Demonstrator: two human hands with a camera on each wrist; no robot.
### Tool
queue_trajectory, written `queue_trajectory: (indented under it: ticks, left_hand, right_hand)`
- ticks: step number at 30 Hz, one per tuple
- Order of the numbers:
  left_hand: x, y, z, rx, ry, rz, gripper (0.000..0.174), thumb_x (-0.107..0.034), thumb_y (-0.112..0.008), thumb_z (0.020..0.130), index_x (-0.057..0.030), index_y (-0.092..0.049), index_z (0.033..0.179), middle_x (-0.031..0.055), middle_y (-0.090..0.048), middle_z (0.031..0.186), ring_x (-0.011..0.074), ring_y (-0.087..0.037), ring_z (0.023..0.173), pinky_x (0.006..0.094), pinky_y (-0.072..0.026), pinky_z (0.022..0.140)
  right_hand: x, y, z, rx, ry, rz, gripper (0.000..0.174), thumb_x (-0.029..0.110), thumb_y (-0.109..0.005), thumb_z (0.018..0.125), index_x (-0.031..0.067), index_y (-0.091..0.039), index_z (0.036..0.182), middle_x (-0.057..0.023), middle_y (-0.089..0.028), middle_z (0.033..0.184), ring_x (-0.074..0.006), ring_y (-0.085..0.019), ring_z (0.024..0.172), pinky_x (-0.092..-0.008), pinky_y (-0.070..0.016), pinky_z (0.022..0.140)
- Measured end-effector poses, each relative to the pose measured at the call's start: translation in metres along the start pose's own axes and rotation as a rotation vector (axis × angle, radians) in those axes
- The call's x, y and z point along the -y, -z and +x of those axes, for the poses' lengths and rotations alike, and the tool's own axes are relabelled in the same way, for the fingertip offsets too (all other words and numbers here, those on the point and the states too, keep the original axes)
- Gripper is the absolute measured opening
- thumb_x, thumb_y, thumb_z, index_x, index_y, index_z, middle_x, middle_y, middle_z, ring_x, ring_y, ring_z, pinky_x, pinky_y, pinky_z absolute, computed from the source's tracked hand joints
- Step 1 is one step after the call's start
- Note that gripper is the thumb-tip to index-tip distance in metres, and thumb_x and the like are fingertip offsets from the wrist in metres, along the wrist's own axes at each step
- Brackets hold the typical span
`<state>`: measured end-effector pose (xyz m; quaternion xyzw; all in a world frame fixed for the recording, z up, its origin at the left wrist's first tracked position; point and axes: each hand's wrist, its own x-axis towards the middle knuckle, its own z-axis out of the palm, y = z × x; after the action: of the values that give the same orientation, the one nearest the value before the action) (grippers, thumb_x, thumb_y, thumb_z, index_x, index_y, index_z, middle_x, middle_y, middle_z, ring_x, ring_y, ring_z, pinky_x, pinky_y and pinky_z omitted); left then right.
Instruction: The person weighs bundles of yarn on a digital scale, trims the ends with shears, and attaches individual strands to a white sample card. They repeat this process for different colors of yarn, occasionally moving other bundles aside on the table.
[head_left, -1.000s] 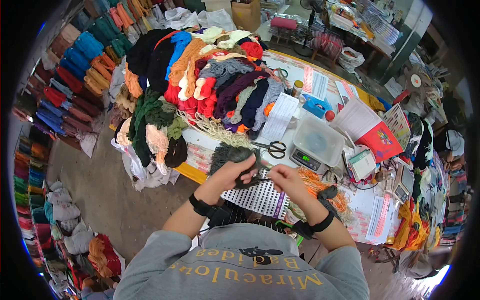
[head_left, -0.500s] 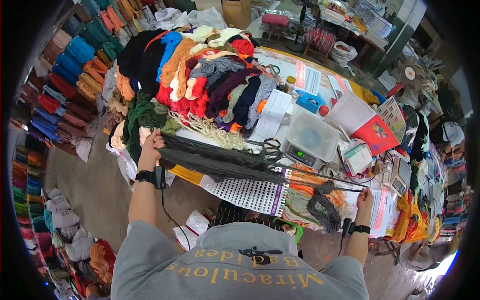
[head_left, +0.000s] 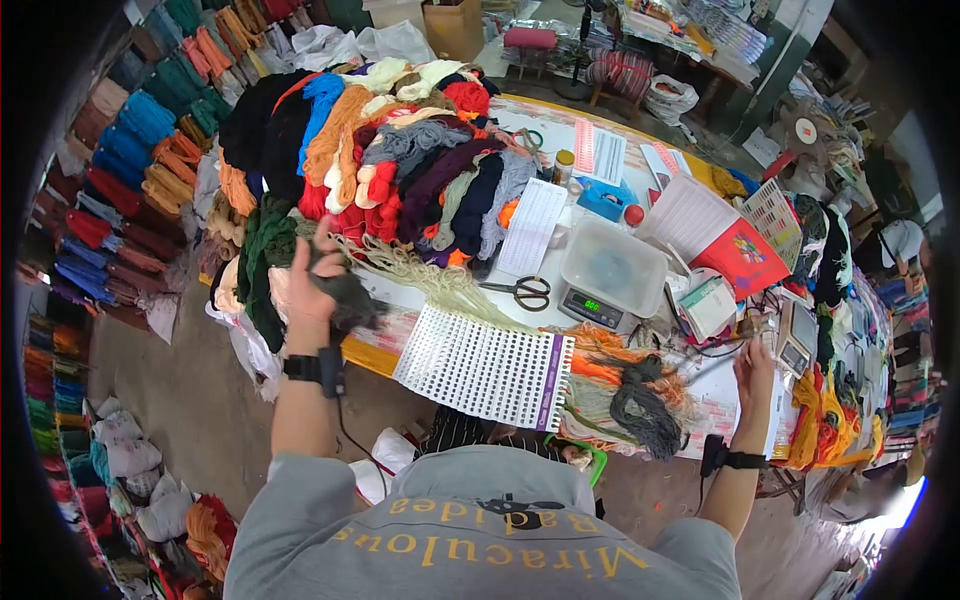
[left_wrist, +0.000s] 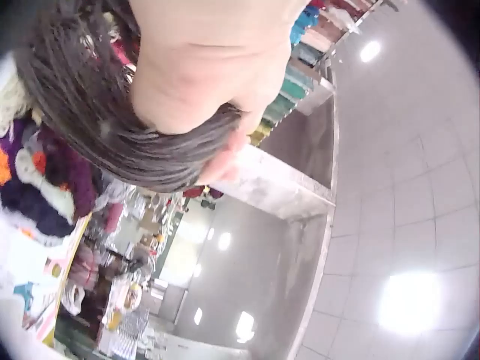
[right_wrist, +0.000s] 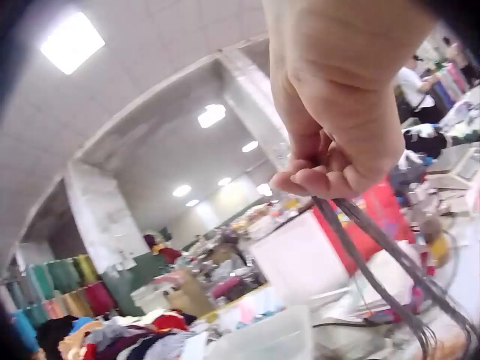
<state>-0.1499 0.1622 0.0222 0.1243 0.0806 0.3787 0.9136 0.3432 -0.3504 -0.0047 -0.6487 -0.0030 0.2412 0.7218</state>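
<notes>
My left hand (head_left: 315,285), at the table's left front edge, holds a dark grey yarn skein (head_left: 352,303). In the left wrist view the skein (left_wrist: 112,139) loops below the hand and passes between thumb and fingers. Far to the right, my right hand (head_left: 755,372) pinches a thin bunch of grey strands (right_wrist: 390,262) that hangs down in two lengths. Between the hands lie a spiral-edged sample sheet (head_left: 490,365) with rows of dark marks, black-handled scissors (head_left: 530,293) and a second dark grey skein (head_left: 645,410) on orange and pale yarn (head_left: 600,385).
A big heap of coloured yarn (head_left: 400,160) covers the table's back left. A scale (head_left: 592,308) bears a clear plastic tub (head_left: 612,260). Right of it stand an open red folder (head_left: 740,255) and a second scale (head_left: 797,335). Yarn hanks (head_left: 150,130) hang along the left wall.
The hands came apart from over the sample sheet and stretched the dark grey yarn between them. Now the skein hangs gathered at my left hand, and my right hand has thin strands, slightly higher.
</notes>
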Motion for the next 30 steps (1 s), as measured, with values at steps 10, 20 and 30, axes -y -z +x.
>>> queue_trajectory:
  ticks: [10,20,30]
  left_hand:
    - [0.092,-0.013,-0.022,-0.067,0.116,0.16,0.033,-0.031,-0.042,0.094,-0.0023,-0.057,0.098,0.0148,-0.059,0.101,0.0249,-0.058,0.084,0.0397,-0.0501,0.08]
    - [0.11,0.013,-0.033,-0.016,0.242,0.039,0.029,-0.028,-0.041,0.096,-0.0011,-0.053,0.094,0.0077,-0.049,0.081,0.0106,-0.039,0.055,0.0235,-0.0346,0.051]
    - [0.122,-0.008,-0.043,-0.06,0.312,0.21,0.041,-0.034,-0.037,0.096,0.0015,-0.055,0.104,0.0071,-0.054,0.082,0.0135,-0.044,0.059,0.0258,-0.0379,0.057]
  right_hand:
    - [0.148,-0.092,0.019,0.353,0.563,0.318,0.021,0.017,-0.046,0.094,-0.0035,-0.05,0.1,-0.0197,-0.05,0.121,-0.03,-0.046,0.119,-0.0356,-0.0433,0.097]
    - [0.024,-0.16,0.105,0.327,0.466,-0.22,0.012,0.017,-0.055,0.089,0.0052,-0.059,0.087,-0.0046,-0.061,0.093,-0.0101,-0.054,0.079,-0.0213,-0.0429,0.07]
    - [-0.236,-0.15,0.109,0.334,0.405,-1.467,0.022,0.027,-0.054,0.084,0.0068,-0.062,0.089,-0.0164,-0.062,0.088,-0.0367,-0.058,0.085,-0.0454,-0.0459,0.071]
